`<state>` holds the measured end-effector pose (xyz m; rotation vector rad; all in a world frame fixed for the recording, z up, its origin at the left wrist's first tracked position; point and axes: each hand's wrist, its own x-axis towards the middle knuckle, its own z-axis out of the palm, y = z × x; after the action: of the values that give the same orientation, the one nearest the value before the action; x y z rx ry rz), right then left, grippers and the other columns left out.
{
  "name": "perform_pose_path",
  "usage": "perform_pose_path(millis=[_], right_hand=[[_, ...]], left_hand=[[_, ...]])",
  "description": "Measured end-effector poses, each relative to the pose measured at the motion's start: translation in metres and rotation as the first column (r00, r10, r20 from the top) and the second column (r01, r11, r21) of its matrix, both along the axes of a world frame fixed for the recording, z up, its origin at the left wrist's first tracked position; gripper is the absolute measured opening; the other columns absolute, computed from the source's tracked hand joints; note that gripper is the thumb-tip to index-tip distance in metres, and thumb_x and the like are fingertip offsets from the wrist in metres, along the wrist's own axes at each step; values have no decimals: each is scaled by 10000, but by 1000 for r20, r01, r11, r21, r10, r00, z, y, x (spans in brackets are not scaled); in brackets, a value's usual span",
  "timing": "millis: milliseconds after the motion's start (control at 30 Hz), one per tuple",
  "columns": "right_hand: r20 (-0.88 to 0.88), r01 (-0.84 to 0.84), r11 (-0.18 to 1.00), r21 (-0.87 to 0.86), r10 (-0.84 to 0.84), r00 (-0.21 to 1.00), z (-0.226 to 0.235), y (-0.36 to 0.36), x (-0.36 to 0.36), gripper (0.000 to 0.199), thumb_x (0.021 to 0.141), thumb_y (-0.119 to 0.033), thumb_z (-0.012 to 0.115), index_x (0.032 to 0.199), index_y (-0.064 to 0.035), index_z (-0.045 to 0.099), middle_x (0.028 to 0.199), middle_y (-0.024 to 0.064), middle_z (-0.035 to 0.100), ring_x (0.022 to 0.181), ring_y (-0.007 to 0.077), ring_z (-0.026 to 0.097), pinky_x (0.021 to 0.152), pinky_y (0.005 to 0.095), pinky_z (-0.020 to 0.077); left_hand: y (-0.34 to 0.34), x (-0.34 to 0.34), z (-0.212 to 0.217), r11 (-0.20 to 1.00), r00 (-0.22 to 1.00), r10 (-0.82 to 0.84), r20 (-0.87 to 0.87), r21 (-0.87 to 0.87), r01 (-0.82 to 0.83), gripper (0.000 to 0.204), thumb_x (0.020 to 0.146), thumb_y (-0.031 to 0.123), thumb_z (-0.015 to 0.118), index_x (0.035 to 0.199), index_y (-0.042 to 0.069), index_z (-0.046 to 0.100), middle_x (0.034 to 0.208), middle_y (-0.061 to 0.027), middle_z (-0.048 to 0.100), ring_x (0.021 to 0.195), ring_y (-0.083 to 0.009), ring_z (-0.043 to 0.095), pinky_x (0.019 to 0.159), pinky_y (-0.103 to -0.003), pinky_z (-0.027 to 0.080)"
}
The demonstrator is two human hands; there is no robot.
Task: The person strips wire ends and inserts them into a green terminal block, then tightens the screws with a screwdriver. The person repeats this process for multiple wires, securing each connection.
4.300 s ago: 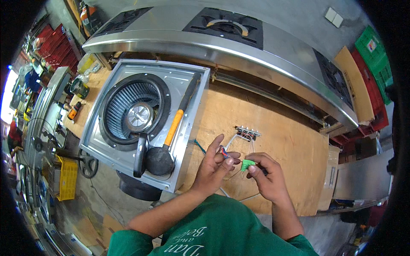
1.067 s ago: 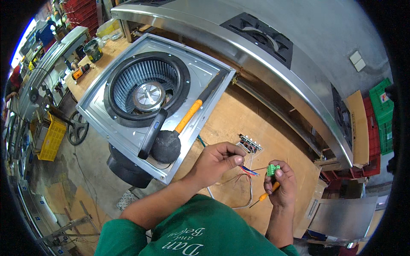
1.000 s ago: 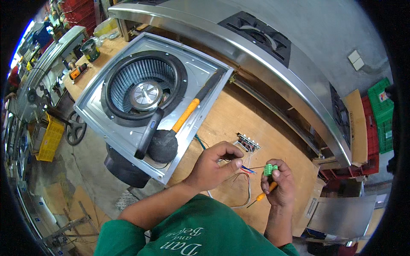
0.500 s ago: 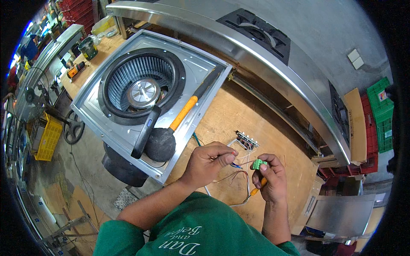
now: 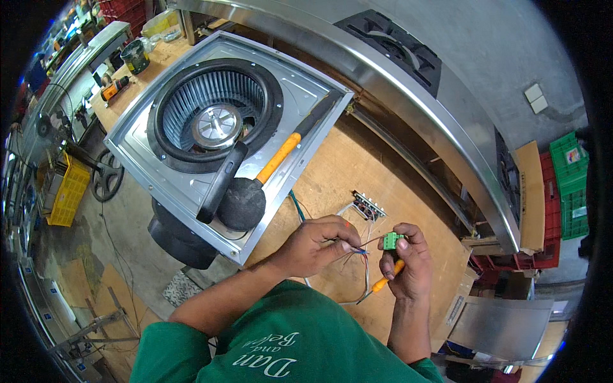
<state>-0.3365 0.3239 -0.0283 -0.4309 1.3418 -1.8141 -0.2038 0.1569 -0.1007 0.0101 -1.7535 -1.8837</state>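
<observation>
My left hand (image 5: 316,242) is closed, pinching thin wires (image 5: 359,249) between thumb and fingertips; blue and brown strands show past the fingers. A green terminal connector (image 5: 391,240) is gripped between the thumb and fingers of my right hand (image 5: 412,262). Against that same palm rests an orange handle (image 5: 388,276), probably a screwdriver's, its far end hidden. A brown wire runs from the left fingertips to the connector; whether its end sits inside cannot be made out. Beyond both hands, a small circuit board (image 5: 368,206) with white wires lies on the wooden table (image 5: 338,163).
On the left stands a metal blower housing (image 5: 300,83) with a round fan (image 5: 217,124). A black rubber mallet (image 5: 241,204) and a black-handled tool (image 5: 222,182) lie on it. Behind runs a steel cooktop edge (image 5: 383,83). A drill (image 5: 115,88) lies far left; green crates (image 5: 568,185) stand right.
The green connector has turned, showing more of its slotted face. My left fingers have shifted slightly on the wires. The whole view has moved a little.
</observation>
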Motion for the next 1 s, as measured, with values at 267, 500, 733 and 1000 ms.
perform_pose_path(millis=[267, 500, 733, 1000], right_hand=[[49, 48, 998, -26, -47, 998, -2, -1, 0, 214, 966, -137, 630, 1155, -42, 600, 919, 175, 685, 527, 156, 571, 431, 242, 417], [-354, 82, 988, 128, -32, 935, -4, 3, -3, 172, 914, -70, 685, 1079, -24, 671, 930, 143, 685, 639, 163, 626, 506, 251, 461], [-926, 90, 942, 325, 297, 235, 57, -24, -15, 161, 837, -60, 748, 995, -30, 734, 962, 134, 689, 862, 265, 698, 736, 343, 560], [-842, -163, 850, 500, 434, -320, 83, -57, -20, 339, 758, -138, 731, 1094, -184, 711, 983, 33, 678, 856, 231, 681, 652, 343, 549]], left_hand=[[-4, 2, 4, 996, 996, -11, 85, 90, 3, 217, 917, 153, 730, 1071, 14, 667, 990, -79, 674, 959, -179, 640, 866, -319, 504], [-3, -9, -12, 801, 995, -30, -93, 594, 80, 170, 989, 181, 652, 1052, 34, 596, 977, -57, 655, 896, -133, 613, 821, -292, 507], [1, -3, 6, 878, 990, -115, 80, 475, 63, 231, 973, 230, 685, 1044, 16, 637, 888, -32, 666, 773, -90, 605, 704, -243, 503], [-5, 1, 16, 834, 969, -246, 22, 514, 200, 169, 982, 180, 662, 1015, 15, 646, 827, 8, 618, 721, -62, 547, 649, -224, 452]])
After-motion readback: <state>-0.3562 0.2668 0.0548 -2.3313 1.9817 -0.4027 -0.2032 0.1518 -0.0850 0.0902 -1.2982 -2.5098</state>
